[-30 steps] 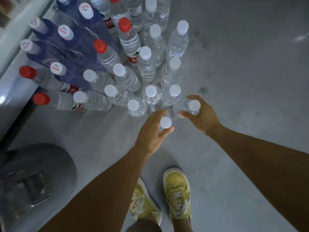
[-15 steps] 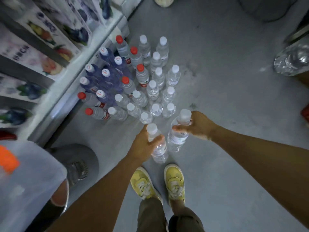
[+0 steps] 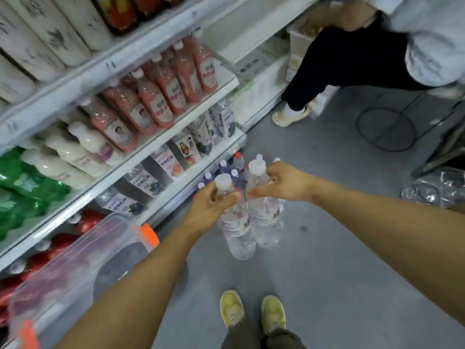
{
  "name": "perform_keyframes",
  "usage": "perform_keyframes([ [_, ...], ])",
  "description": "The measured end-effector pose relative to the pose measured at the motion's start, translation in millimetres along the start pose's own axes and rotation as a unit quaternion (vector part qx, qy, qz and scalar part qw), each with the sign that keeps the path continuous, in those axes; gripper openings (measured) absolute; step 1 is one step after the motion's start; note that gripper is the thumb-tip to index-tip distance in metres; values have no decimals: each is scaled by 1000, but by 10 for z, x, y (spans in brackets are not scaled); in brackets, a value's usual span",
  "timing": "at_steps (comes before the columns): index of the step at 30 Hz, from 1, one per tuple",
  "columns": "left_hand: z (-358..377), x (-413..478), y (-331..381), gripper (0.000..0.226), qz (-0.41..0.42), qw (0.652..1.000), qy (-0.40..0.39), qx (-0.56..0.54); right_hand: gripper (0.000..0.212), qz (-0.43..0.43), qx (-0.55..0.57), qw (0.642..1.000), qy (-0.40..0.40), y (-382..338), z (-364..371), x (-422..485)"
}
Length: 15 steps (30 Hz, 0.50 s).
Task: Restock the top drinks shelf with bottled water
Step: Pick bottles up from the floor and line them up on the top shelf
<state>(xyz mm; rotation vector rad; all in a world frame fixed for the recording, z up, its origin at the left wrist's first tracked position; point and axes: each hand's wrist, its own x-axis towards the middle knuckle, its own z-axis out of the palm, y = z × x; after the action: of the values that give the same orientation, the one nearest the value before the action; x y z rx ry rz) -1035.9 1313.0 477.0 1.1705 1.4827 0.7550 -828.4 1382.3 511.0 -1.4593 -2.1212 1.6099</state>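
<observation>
Over the floor [image 3: 347, 235], left hand [image 3: 208, 205] and right hand [image 3: 286, 183] grip apparently touching water bottles [image 3: 237, 229].

1. My left hand [image 3: 207, 206] grips a water bottle [image 3: 237, 230] by its neck, above the grey floor [image 3: 352, 260].
2. My right hand [image 3: 285, 183] grips a second bottle [image 3: 264, 212] below its cap, just beside the first.
3. Behind them more bottles [image 3: 237, 162] stand on the floor, by the shelves [image 3: 161, 133].

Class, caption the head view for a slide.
Beside stocked drinks shelves, the left hand holds the left water bottle by its neck, the right hand the right water bottle.
</observation>
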Motion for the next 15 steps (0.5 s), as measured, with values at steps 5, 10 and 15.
perform_keyframes([
  [5, -521, -412, 868, 43, 31, 998, 54, 7, 48, -70, -14, 997, 26, -1000, -278, -219],
  [10, -1032, -959, 1656, 43, 70, 990, 114, 44, 38, -166, -34, 985, 21, -1985, -420, -531],
  [15, -1627, -1559, 2202, 77, 60, 975, 212, 26, 48, -265, -99, 959, 26, -2945, -490, -686],
])
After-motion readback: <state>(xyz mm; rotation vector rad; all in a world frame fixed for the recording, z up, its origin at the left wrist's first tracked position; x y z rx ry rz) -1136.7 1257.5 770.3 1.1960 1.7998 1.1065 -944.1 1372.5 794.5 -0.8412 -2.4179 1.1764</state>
